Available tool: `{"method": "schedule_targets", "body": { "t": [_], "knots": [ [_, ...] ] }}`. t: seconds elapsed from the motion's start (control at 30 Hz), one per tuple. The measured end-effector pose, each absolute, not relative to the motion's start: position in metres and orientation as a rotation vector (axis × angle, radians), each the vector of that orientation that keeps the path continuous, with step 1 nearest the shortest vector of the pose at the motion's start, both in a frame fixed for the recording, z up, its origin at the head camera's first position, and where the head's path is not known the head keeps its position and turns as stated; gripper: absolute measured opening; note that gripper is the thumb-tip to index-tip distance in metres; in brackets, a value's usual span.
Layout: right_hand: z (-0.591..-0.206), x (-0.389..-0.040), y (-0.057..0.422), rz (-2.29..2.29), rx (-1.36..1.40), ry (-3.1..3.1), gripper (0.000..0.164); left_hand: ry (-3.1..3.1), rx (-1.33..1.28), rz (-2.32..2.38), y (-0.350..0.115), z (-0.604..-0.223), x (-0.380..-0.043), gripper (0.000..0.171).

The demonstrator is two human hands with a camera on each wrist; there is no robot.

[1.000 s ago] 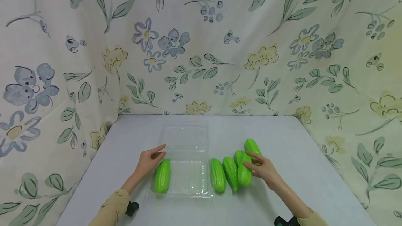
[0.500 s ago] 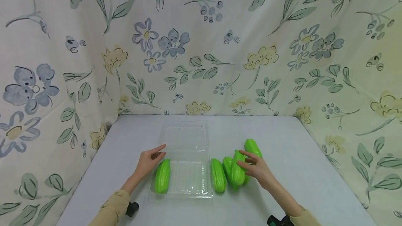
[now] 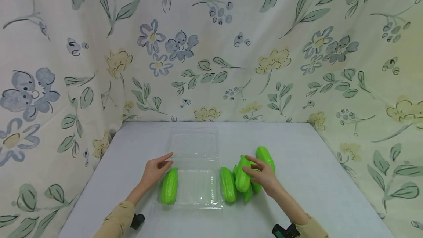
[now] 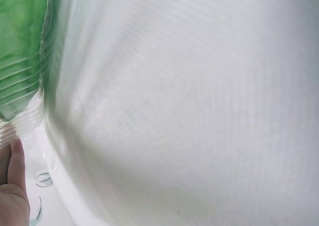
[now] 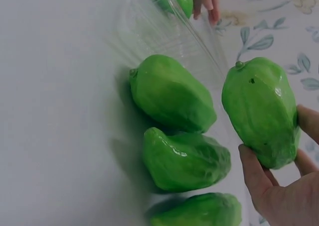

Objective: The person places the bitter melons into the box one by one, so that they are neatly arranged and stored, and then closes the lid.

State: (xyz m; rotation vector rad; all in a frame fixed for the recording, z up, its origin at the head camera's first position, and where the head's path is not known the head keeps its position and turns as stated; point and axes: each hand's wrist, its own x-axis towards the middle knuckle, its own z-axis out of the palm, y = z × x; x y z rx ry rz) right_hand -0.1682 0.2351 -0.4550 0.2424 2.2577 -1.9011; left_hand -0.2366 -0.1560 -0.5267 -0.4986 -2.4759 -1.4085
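Note:
My right hand (image 3: 263, 177) grips a green papaya (image 3: 242, 180) between thumb and fingers. In the right wrist view the papaya (image 5: 261, 111) hangs above the row of others, stem nub upward. My left hand (image 3: 155, 172) is at the left edge of the clear plastic clamshell container (image 3: 201, 188), thumb and index finger at its rim near the hinge. The left wrist view shows the fingers (image 4: 16, 164) against the ribbed plastic. One papaya (image 3: 169, 186) lies inside the container's base at the left. The container's lid (image 3: 193, 144) is folded back, away from me.
Right of the container, several loose papayas lie on the white table (image 3: 297, 150): one papaya (image 3: 228, 185) close beside the container, others partly hidden under my right hand, and one papaya (image 3: 265, 156) farther back. A floral curtain (image 3: 211, 47) surrounds the table's back and sides.
My right hand has moved left with the gripped papaya, passing over the loose ones and rising slightly. The left hand and the container have stayed in place.

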Motion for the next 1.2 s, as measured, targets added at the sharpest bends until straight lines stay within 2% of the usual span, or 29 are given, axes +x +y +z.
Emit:
{"method": "schedule_targets", "body": {
  "t": [1.2],
  "knots": [
    [-0.454, -0.181, 0.200, -1.963, 0.205, 2.237, 0.055, -2.465, -0.478, -1.390, -0.156, -0.528, -0.237, 0.036]
  ]
}}
